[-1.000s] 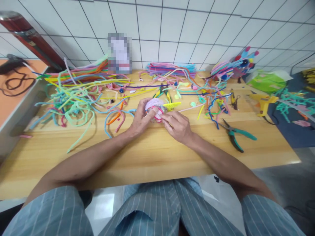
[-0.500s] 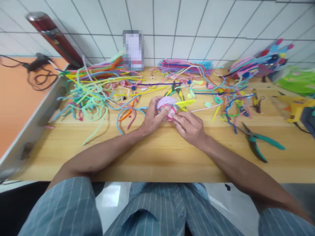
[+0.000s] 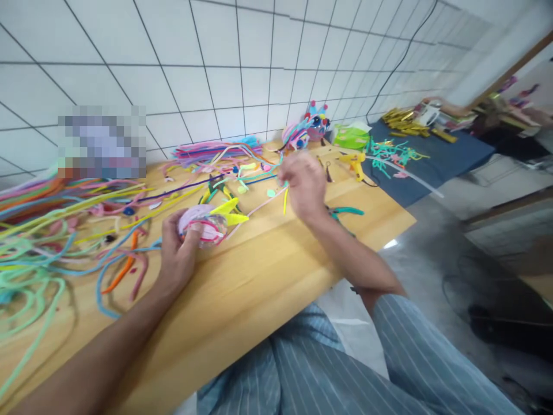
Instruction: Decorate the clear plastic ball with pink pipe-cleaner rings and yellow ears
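Observation:
My left hand [image 3: 177, 256] is closed around a small rounded pipe-cleaner craft piece [image 3: 212, 230], lilac with a pink-red edge. Its thumb presses on the front, and pointed yellow parts [image 3: 233, 212] stick out to the right. My right hand [image 3: 306, 187] is raised over the table, off the piece and smeared by motion. Whether its fingers hold anything cannot be made out. Just below them is a short yellow pipe-cleaner strip [image 3: 285, 200]. Teal-handled pliers [image 3: 349, 211] lie partly hidden behind the right forearm.
Loose pipe cleaners [image 3: 30, 288] tangle across the left side. A bundle [image 3: 216, 151] lies by the tiled wall, near yellow-handled pliers [image 3: 205, 195]. Farther right are a finished-looking pom-pom craft [image 3: 318, 124], a yellow glue gun [image 3: 356, 166], a green bag [image 3: 352, 137] and a dark blue surface [image 3: 458, 151].
My right hand has left the craft piece and moved right. The left hand keeps hold of the piece. The camera view has swung to the right.

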`<state>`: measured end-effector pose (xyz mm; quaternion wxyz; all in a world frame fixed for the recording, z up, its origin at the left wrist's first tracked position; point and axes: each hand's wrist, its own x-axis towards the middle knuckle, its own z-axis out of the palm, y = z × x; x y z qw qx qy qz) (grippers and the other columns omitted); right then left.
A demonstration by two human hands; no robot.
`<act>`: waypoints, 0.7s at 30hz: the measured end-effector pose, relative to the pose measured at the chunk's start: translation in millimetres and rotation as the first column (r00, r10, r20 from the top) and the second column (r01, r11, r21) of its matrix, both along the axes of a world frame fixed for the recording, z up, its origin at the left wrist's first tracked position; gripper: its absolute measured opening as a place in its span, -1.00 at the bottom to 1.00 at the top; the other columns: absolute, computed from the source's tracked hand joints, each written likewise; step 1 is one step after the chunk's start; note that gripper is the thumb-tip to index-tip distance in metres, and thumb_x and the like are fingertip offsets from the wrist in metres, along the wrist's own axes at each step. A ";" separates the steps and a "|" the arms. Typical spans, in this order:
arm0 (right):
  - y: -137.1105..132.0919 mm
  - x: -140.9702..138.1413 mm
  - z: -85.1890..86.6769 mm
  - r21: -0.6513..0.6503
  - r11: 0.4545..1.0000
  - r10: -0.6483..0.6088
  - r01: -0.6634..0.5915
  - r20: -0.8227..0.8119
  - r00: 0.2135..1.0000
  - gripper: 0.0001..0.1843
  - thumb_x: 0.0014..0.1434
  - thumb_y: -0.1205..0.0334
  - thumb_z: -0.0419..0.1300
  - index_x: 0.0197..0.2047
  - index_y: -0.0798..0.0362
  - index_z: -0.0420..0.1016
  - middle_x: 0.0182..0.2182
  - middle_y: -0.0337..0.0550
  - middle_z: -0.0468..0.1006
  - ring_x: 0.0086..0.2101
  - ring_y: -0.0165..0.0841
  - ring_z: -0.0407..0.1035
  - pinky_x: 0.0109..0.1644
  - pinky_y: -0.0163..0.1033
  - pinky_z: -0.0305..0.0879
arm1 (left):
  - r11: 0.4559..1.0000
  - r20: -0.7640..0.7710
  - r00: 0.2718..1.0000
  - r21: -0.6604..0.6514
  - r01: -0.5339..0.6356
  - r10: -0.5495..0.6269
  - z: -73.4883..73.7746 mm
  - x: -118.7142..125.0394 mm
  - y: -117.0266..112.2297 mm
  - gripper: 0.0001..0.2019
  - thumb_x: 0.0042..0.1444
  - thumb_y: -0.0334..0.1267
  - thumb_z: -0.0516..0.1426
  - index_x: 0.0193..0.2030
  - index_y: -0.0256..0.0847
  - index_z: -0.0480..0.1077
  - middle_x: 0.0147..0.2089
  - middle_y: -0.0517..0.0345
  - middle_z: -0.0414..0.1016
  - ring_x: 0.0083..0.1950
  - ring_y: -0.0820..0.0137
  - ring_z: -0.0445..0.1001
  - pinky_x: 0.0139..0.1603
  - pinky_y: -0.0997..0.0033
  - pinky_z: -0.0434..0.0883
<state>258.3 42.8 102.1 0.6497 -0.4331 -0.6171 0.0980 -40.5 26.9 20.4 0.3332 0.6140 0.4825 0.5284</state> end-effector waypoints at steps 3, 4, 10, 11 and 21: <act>18.2 79.2 26.2 -0.141 0.984 -0.122 0.105 -0.117 0.986 -0.55 0.59 -0.22 -0.04 -0.22 -0.09 0.31 -0.48 -0.37 0.33 -0.54 -0.47 0.22 -0.43 -0.32 0.36 | 1.000 -0.014 1.000 -0.009 0.004 -0.004 -1.1 -2.0 -0.2 -0.41 0.28 0.30 0.26 0.21 -0.07 0.38 0.11 0.00 0.53 0.07 0.11 0.54 0.13 0.05 0.56; 18.0 104.1 30.6 -0.183 0.976 -0.141 0.121 -0.099 0.985 -0.54 0.57 -0.25 -0.02 -0.21 -0.08 0.32 -0.49 -0.39 0.34 -0.56 -0.50 0.21 -0.43 -0.33 0.34 | 1.000 -0.016 1.000 -0.011 0.005 -0.006 -1.7 -2.3 0.2 -0.41 0.28 0.30 0.26 0.21 -0.07 0.38 0.12 0.00 0.53 0.08 0.11 0.54 0.14 0.05 0.55; -59.9 182.7 -2.3 -0.606 0.700 0.120 0.377 0.621 0.775 -0.37 0.06 -0.20 0.51 0.05 0.03 0.61 0.08 0.10 0.70 0.06 0.02 0.59 0.23 0.15 0.52 | 1.000 0.013 1.000 0.007 0.002 -0.002 -5.6 -0.4 2.0 -0.40 0.26 0.27 0.27 0.22 -0.12 0.38 0.10 0.01 0.54 0.06 0.14 0.55 0.14 0.08 0.55; -77.9 185.1 -16.3 -0.617 0.664 0.129 0.422 0.651 0.748 -0.30 -0.04 -0.14 0.56 0.08 0.08 0.62 0.13 0.23 0.67 0.14 0.16 0.55 0.30 0.26 0.46 | 1.000 0.014 1.000 0.007 0.003 -0.003 -6.0 0.1 1.8 -0.41 0.26 0.26 0.27 0.22 -0.11 0.38 0.10 0.01 0.55 0.06 0.14 0.55 0.13 0.10 0.56; -134.8 170.6 -81.1 -0.228 0.704 -0.300 0.672 0.762 0.574 -0.45 0.41 -0.09 0.02 0.15 0.09 0.61 -0.01 0.34 0.65 0.05 0.13 0.53 0.14 0.24 0.51 | 0.999 0.068 0.997 0.004 0.035 -0.035 -9.4 6.5 3.9 -0.38 0.26 0.22 0.27 0.25 -0.17 0.35 0.19 -0.05 0.55 0.19 0.14 0.55 0.29 0.06 0.52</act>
